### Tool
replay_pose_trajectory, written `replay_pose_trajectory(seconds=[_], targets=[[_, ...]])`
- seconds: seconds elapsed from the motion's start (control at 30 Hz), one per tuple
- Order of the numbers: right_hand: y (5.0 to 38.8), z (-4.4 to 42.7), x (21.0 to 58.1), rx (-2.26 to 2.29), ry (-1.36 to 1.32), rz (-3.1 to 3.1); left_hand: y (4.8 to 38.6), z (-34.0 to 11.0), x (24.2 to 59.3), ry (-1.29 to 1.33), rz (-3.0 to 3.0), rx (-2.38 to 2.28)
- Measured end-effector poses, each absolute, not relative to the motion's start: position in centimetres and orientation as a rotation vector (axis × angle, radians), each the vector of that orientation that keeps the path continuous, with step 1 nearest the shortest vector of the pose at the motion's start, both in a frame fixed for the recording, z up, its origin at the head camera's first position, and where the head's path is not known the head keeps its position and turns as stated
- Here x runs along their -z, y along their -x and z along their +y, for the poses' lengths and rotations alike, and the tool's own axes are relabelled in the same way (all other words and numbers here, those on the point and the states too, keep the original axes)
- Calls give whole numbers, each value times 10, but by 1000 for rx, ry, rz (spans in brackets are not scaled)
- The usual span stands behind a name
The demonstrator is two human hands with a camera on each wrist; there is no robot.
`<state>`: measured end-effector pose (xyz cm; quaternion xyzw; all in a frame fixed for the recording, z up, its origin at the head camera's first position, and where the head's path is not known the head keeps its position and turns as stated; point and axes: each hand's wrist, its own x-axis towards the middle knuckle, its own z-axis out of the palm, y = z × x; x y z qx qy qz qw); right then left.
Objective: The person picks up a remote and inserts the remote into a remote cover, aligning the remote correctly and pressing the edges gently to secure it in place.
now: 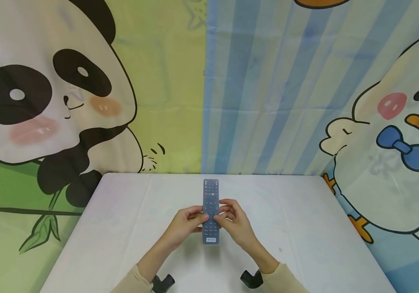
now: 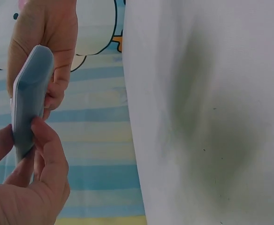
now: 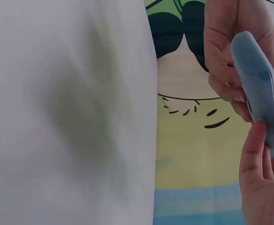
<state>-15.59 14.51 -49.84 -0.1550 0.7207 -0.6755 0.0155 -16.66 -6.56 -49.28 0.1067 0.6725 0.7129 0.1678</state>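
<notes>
A slim blue-grey remote control (image 1: 211, 203) is held up above the white table, its button side toward the head camera and a small white label near its lower end. My left hand (image 1: 187, 223) pinches its left edge, thumb on the front and fingers behind. On the opposite edge my right hand (image 1: 238, 224) grips it the same way, thumb on the buttons. From the left wrist view the remote control (image 2: 33, 89) shows its smooth pale-blue back and side. The right wrist view shows that back (image 3: 256, 70) too, with fingertips against it.
The white-covered table (image 1: 128, 244) lies beneath both hands, with soft shadows on it. Behind it hangs a printed cloth with a panda (image 1: 59, 81) and a white duck (image 1: 389, 183). Black camera mounts (image 1: 252, 279) sit at both wrists.
</notes>
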Motion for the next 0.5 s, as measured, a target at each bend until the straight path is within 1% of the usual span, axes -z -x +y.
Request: replay_pose_trajectory(seconds=[0.27, 0.4, 0.5], targets=[[158, 137, 499, 2058, 422, 2365, 170, -61, 499, -368, 2254, -1892], [171, 135, 503, 1995, 386, 2473, 180, -57, 503, -361, 2379, -1860], [185, 134, 510, 1967, 354, 2523, 193, -53, 507, -315, 2441, -1867]])
